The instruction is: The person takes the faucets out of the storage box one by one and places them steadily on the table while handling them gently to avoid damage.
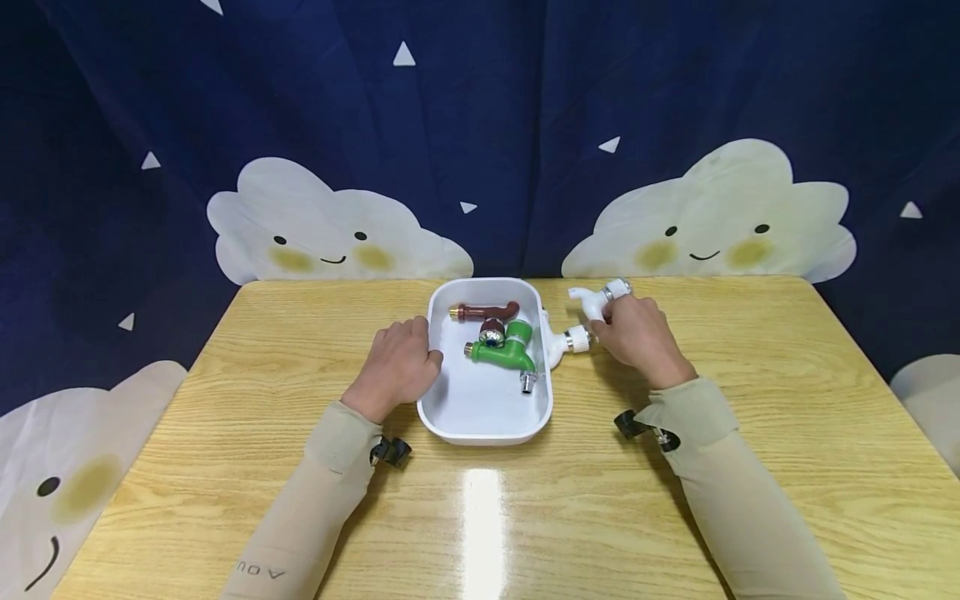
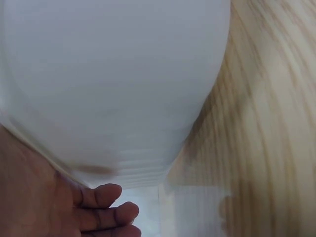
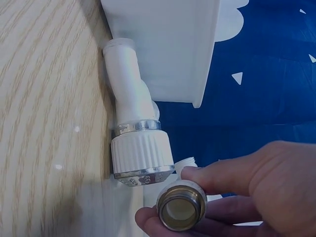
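Left sleeve (image 1: 311,496), right sleeve (image 1: 742,500): long, beige, both are reaching the wrist; cuffs (image 1: 339,439): matching beige; wrist devices (image 1: 397,452), two: small, black, are protruding from the cuffs' inner sides; lettering (image 1: 260,570): dark, is marking the left sleeve

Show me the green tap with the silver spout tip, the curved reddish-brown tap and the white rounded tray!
Green tap with silver spout tip (image 1: 499,357), head view: on its body.
Curved reddish-brown tap (image 1: 482,312), head view: on its pipe.
White rounded tray (image 1: 480,408), head view: on its bare floor.
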The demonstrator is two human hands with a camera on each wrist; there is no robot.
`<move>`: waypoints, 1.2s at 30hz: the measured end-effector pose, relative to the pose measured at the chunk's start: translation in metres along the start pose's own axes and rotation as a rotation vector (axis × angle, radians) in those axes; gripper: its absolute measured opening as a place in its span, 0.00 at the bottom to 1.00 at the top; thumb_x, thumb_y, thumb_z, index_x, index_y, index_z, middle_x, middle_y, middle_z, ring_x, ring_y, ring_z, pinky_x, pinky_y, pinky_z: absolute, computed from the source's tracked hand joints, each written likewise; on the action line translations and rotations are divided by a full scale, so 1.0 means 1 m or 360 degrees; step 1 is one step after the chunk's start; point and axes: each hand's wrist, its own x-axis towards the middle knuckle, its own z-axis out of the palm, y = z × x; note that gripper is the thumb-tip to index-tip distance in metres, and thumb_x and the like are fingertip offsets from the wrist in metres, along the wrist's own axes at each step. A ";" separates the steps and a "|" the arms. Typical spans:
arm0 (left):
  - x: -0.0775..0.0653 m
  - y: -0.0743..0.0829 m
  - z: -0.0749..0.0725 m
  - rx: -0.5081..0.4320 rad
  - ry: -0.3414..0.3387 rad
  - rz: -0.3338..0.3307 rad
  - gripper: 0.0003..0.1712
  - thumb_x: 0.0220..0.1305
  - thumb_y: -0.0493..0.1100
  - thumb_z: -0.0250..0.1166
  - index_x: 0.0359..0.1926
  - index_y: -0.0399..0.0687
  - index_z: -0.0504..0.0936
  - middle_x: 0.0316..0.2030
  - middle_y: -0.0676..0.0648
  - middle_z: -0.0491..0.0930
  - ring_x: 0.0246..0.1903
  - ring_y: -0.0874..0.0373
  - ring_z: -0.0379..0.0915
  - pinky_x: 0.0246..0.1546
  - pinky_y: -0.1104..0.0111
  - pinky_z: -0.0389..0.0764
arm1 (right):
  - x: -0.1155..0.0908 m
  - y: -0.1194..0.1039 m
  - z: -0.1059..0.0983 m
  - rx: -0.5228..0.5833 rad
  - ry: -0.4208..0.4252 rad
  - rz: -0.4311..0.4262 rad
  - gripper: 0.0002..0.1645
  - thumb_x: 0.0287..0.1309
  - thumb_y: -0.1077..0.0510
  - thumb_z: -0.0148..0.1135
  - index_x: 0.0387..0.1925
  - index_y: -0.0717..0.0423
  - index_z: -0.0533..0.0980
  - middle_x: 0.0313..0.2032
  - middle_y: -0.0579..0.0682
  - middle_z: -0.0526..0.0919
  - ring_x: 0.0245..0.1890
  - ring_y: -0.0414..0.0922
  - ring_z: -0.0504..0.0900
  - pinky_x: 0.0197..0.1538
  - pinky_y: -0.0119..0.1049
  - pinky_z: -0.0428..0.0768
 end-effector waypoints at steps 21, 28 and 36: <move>0.000 -0.001 0.000 -0.0013 -0.0005 -0.0003 0.18 0.72 0.47 0.47 0.50 0.35 0.70 0.37 0.41 0.73 0.40 0.45 0.68 0.49 0.56 0.69 | 0.001 0.003 0.000 -0.0025 -0.0165 0.0072 0.24 0.68 0.52 0.60 0.14 0.52 0.69 0.18 0.48 0.70 0.21 0.46 0.70 0.23 0.34 0.66; 0.001 0.000 0.000 -0.0017 -0.0003 -0.0002 0.19 0.72 0.47 0.47 0.51 0.35 0.70 0.38 0.41 0.74 0.41 0.45 0.70 0.50 0.54 0.70 | 0.001 0.006 0.001 -0.0014 -0.0199 0.0089 0.25 0.67 0.53 0.60 0.14 0.51 0.69 0.16 0.46 0.68 0.19 0.44 0.68 0.22 0.33 0.65; 0.000 0.001 0.000 -0.0023 -0.0008 -0.0010 0.20 0.72 0.47 0.47 0.53 0.35 0.70 0.39 0.41 0.74 0.42 0.45 0.70 0.51 0.54 0.70 | 0.001 0.007 0.001 -0.0020 -0.0232 0.0097 0.26 0.68 0.52 0.60 0.13 0.50 0.68 0.14 0.44 0.67 0.17 0.42 0.67 0.21 0.32 0.65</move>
